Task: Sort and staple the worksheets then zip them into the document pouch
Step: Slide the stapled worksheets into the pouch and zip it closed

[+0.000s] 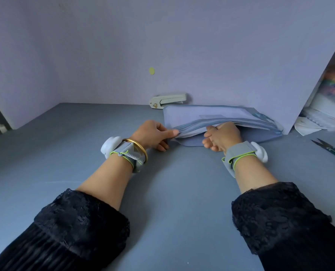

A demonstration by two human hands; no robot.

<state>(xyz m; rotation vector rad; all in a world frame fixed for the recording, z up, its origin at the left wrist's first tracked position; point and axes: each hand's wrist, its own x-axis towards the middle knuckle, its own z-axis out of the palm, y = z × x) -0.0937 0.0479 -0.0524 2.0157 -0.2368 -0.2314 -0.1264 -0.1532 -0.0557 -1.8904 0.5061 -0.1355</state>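
Observation:
A pale blue document pouch [194, 116] lies flat on the blue-grey table [174, 192], near the back wall. White worksheets [246, 125] show inside its mouth on the right side. My left hand [153, 134] pinches the pouch's left corner at the zipper end. My right hand [221, 135] is closed on the zipper line near the pouch's middle; the slider itself is hidden under the fingers. A cream stapler [167, 100] stands against the wall just behind the pouch's left end.
A dark green ruler or scissors [331, 149] lies at the right edge of the table. Stacked papers and coloured items [327, 110] fill a shelf at the far right. A lilac partition wall [123, 45] closes off the back.

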